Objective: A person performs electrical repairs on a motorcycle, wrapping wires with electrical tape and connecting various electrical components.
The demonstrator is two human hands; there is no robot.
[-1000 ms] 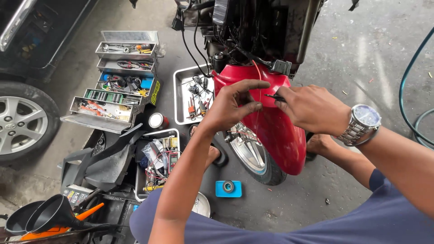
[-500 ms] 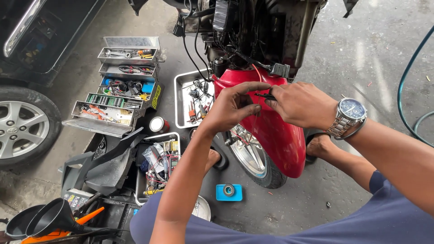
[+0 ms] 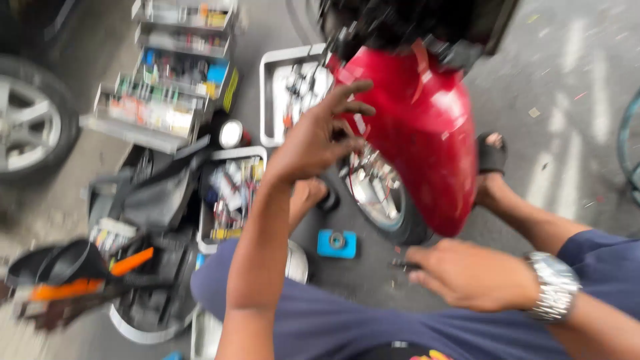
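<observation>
A left hand [image 3: 320, 137] is hovering, fingers spread, just beside a red scooter fender [image 3: 420, 133], while the right hand [image 3: 467, 273] is pinching a small dark tool [image 3: 402, 265] below it.

Red fender [image 3: 427, 133]; small blue block [image 3: 337, 244] on grey floor [image 3: 573, 80]; silver wristwatch [image 3: 553, 287]; orange-handled tool [image 3: 130, 261], near left.

red fender [image 3: 427, 133] blocks ahead, bare floor [image 3: 567, 133] open right
</observation>
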